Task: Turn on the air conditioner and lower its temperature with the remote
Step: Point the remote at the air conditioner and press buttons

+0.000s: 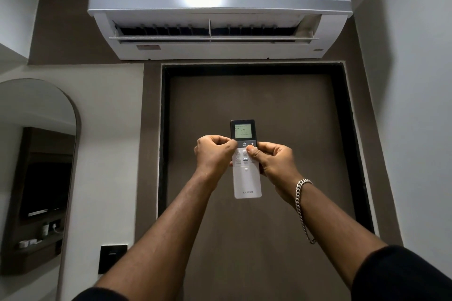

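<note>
A white wall air conditioner (220, 7) hangs high above a brown door. Its flap is open and its front panel shows 17. I hold a slim white remote (247, 182) upright at the centre of the view, and its lit screen reads 17. My left hand (214, 156) grips the remote's left edge. My right hand (274, 161) grips the right edge, its thumb resting on a button just below the plus key. A silver chain hangs on my right wrist.
The brown door (256, 105) with a dark frame fills the wall ahead. An arched mirror (36, 154) on the left wall reflects a shelf with small items. A black switch plate (113, 258) sits low on the left.
</note>
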`<state>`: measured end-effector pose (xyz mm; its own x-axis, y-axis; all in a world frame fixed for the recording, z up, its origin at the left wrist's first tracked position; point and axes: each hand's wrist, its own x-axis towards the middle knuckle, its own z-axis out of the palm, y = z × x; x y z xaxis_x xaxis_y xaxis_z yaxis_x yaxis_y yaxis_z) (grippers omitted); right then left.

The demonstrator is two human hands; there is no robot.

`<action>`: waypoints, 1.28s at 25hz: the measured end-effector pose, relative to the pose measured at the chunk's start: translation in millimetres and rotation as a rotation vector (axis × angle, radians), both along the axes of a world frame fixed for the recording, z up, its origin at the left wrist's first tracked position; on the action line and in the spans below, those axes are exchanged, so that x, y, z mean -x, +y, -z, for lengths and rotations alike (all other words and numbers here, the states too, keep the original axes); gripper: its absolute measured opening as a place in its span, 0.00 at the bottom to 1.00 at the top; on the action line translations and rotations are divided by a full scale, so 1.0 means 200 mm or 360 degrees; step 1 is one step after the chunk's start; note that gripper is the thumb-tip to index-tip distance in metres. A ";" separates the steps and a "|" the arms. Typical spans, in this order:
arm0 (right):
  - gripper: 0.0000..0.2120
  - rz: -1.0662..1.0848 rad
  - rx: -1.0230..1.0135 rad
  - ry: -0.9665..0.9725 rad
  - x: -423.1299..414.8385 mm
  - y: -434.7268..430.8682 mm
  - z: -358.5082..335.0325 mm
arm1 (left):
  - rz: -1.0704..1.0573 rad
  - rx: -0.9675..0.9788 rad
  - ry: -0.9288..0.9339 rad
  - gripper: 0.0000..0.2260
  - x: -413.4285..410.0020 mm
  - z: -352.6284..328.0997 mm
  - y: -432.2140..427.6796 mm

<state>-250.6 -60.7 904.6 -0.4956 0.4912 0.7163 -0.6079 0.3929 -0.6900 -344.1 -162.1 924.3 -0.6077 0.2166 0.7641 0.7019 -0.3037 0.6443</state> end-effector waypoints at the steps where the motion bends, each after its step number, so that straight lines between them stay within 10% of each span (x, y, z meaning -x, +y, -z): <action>1: 0.12 0.0003 -0.0002 0.0002 0.00 0.00 0.00 | 0.0011 -0.0004 -0.0004 0.04 0.00 0.00 0.00; 32: 0.14 0.0044 0.0008 -0.0043 -0.01 0.04 0.01 | 0.0122 0.0067 0.0009 0.05 -0.05 0.00 -0.03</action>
<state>-249.2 -52.9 903.0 -0.5008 0.5085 0.7004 -0.5780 0.4058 -0.7079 -335.1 -167.3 925.2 -0.5839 0.2941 0.7567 0.6813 -0.3295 0.6537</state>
